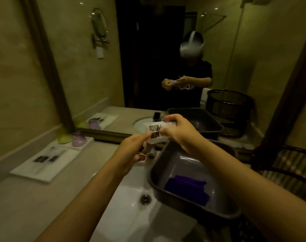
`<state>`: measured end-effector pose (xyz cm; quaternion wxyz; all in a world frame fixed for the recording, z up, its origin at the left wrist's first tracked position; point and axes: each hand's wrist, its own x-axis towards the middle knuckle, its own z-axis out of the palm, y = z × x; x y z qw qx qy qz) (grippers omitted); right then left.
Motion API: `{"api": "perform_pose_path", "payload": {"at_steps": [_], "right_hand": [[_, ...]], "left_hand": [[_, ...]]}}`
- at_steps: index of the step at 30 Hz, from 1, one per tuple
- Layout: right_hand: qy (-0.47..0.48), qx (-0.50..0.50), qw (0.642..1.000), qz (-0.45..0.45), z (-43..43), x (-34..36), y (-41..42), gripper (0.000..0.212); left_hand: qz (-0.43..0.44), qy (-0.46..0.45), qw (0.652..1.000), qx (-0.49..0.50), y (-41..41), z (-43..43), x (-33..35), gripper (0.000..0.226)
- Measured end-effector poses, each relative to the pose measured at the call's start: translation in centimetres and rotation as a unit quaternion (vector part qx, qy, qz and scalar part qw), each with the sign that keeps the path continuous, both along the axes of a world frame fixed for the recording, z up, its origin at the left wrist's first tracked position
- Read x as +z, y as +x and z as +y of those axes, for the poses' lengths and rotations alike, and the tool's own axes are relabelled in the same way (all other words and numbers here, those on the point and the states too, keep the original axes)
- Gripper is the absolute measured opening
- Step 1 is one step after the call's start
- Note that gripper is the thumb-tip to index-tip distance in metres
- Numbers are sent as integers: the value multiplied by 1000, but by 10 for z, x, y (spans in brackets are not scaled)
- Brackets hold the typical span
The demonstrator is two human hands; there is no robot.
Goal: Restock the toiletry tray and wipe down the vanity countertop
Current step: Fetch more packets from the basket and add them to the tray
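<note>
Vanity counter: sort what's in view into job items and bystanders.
Job: packet pinched by left hand and right hand; white tray; purple cloth in the dark tub.
Bystanders: purple cup, wire basket, drain.

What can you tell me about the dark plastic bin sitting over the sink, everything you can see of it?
The bin is a dark grey rectangular tub that looks like moulded plastic, with a rolled rim, rounded corners and a glossy inside. It rests tilted across the right side of the white sink, its far end toward the mirror. Inside lies only a folded purple cloth at the near end. The right forearm passes above its far rim; whether they touch cannot be told. Its far end is reflected in the mirror.
</note>
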<state>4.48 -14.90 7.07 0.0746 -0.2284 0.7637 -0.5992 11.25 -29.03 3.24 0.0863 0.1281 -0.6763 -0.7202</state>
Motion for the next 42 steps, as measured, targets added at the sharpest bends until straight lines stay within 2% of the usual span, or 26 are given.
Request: {"api": "perform_pose_path", "payload": {"at_steps": [2, 6, 8, 12, 16, 20, 24, 29, 33, 35, 38, 42], "right_hand": [[-4, 31, 999, 2, -43, -5, 12, 44], [32, 47, 998, -25, -130, -28, 29, 41], [54, 72, 994, -63, -172, -43, 34, 37], [20, 77, 986, -146, -245, -74, 35, 27], [3, 65, 980, -189, -307, -98, 33, 32], [-6, 73, 973, -218, -351, -114, 23, 8], [26, 61, 976, -205, -385, -140, 6, 20], [100, 23, 974, -201, -436, -185, -26, 8], [164, 8, 977, -139, -479, -219, -64, 8], [192, 10, 976, -103, -498, -232, -82, 13], [228, 12, 972, -46, -524, -248, -105, 18], [278, 19, 960, 17, -546, -266, -121, 20]], "left_hand": [[1, -26, 999, 22, 15, -40, -5, 24], [-16, 18, 996, 90, 41, -126, -17, 10], [-38, 47, 991, 121, 51, -169, -27, 10], [-81, 78, 982, 154, 64, -241, -49, 13], [-109, 98, 973, 177, 69, -293, -70, 16], [-145, 94, 963, 207, 69, -333, -89, 9], [-174, 88, 960, 203, 63, -362, -113, 11], [-229, 57, 948, 212, 43, -389, -153, 17], [-218, 61, 942, 250, 12, -414, -184, 18], [-214, 56, 933, 283, -8, -426, -197, 36], [-224, -7, 928, 298, -36, -440, -214, 53], [-241, -72, 923, 291, -61, -450, -229, 55]]}}
